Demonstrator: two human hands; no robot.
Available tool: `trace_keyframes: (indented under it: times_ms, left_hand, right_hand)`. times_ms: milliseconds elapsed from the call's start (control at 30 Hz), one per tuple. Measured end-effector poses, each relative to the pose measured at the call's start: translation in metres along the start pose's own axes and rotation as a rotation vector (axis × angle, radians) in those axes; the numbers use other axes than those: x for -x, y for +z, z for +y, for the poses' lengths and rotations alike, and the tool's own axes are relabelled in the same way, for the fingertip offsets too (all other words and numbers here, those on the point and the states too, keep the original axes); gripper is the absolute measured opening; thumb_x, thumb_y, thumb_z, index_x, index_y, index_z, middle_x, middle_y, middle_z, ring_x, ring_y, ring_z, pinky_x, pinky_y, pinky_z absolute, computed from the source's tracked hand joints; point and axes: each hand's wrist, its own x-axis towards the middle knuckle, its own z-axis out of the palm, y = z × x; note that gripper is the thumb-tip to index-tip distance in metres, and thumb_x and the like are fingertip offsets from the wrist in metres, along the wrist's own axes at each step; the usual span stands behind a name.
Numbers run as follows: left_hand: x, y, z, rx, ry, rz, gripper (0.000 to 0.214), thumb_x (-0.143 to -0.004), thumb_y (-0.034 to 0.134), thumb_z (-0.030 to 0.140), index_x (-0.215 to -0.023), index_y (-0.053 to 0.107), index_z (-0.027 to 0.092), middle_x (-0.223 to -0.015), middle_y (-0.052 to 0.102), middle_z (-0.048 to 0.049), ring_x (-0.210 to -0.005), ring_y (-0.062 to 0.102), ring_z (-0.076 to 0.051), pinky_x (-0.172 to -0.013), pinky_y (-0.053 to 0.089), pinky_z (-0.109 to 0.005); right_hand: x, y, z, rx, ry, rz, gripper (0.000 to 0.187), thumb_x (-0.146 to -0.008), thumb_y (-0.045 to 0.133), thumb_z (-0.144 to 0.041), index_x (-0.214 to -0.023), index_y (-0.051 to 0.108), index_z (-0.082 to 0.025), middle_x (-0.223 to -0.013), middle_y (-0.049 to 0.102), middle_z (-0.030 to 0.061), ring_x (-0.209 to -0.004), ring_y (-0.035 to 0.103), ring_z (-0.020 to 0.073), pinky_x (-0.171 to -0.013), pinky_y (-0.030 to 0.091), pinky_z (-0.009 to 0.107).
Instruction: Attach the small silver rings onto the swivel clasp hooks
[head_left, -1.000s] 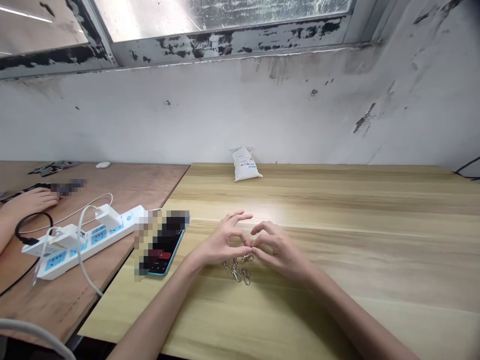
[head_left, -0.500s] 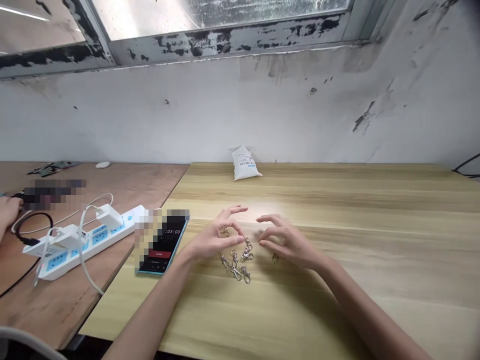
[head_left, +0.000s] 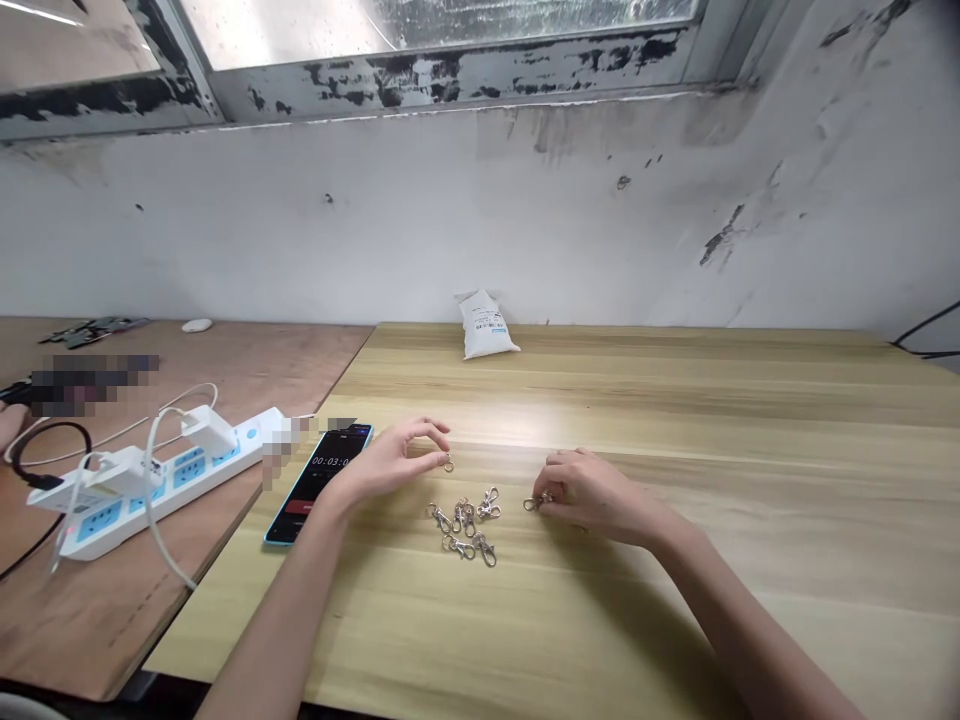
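Observation:
On the wooden table, several silver lobster clasps (head_left: 466,518) with swivel rings lie in a loose cluster between my hands. My left hand (head_left: 397,458) is behind and left of them, thumb and forefinger closed in a pinch on a small metal ring (head_left: 448,465) at their tips. To the right of the cluster, my right hand (head_left: 589,490) rests low over the table with fingers curled. A lobster clasp (head_left: 531,503) sticks out to the left from its fingertips; the rest of that clasp is partly hidden.
A phone (head_left: 319,470) showing a timer lies beside my left forearm. Farther left, a white power strip (head_left: 172,485) with plugs and cables sits on a brown table. A white packet (head_left: 487,325) stands near the wall. Part of another person's hand shows at the left edge.
My left hand has drawn back left from the clasps to the small ring. My right hand has lowered, and its fingers have closed on a clasp. The view has shifted slightly.

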Motion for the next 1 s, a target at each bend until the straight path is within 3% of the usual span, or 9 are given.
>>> trace_keyframes:
  times_ms: [67,167,300,500,767,1000]
  left_hand:
    - [-0.001,-0.003,-0.008,-0.108,0.017,0.057,0.02,-0.088,0.06,0.038,-0.097,0.069,0.023,-0.123,0.06,-0.0052,-0.115,0.057,-0.024,-0.102,0.042,-0.042]
    - [-0.004,0.0,-0.016,-0.239,0.085,0.034,0.02,-0.087,0.061,0.036,-0.099,0.07,0.023,-0.114,0.062,-0.0052,-0.107,0.059,-0.022,-0.096,0.045,-0.038]
    - [-0.007,0.011,-0.013,-0.337,0.153,0.044,0.018,-0.089,0.059,0.032,-0.099,0.071,0.023,-0.112,0.062,-0.0053,-0.107,0.058,-0.023,-0.094,0.045,-0.036]
    - [-0.008,0.017,-0.008,-0.364,0.192,0.027,0.014,-0.089,0.059,0.029,-0.092,0.072,0.023,-0.111,0.061,-0.0045,-0.105,0.058,-0.022,-0.09,0.045,-0.034]
    - [-0.011,0.019,-0.006,-0.322,0.2,0.055,0.009,-0.087,0.061,0.025,-0.082,0.067,0.02,-0.104,0.063,-0.004,-0.103,0.056,-0.021,-0.089,0.045,-0.034]
    - [-0.011,0.023,0.001,-0.283,0.197,0.07,0.01,-0.09,0.056,0.022,-0.084,0.065,0.021,-0.087,0.068,-0.002,-0.085,0.06,-0.018,-0.078,0.046,-0.03]
  right_hand:
    - [-0.003,0.006,-0.001,0.034,-0.018,0.045,0.012,-0.083,0.059,-0.016,-0.076,0.066,-0.022,-0.073,0.063,-0.0008,-0.07,0.055,0.0145,-0.074,0.04,0.031]
    - [-0.006,0.013,0.0,0.114,-0.019,0.118,0.016,-0.079,0.056,-0.01,-0.068,0.061,-0.021,-0.068,0.064,-0.0014,-0.066,0.054,0.0137,-0.072,0.038,0.03]
    - [-0.006,0.018,-0.002,0.118,-0.01,0.148,0.015,-0.07,0.055,-0.006,-0.066,0.057,-0.021,-0.066,0.063,-0.0026,-0.063,0.052,0.0126,-0.071,0.039,0.029]
    - [-0.003,0.016,-0.009,0.037,-0.017,0.099,0.013,-0.066,0.057,-0.009,-0.064,0.052,-0.02,-0.063,0.059,-0.0056,-0.058,0.047,0.0096,-0.08,0.04,0.03]
    - [-0.006,0.02,-0.008,0.025,-0.023,0.127,0.016,-0.064,0.055,-0.005,-0.069,0.052,-0.02,-0.063,0.059,-0.0059,-0.058,0.047,0.0097,-0.08,0.039,0.029]
    - [-0.003,0.017,-0.007,0.036,-0.052,0.104,0.017,-0.069,0.054,-0.005,-0.073,0.052,-0.021,-0.068,0.06,-0.0051,-0.063,0.051,0.0109,-0.078,0.038,0.029]
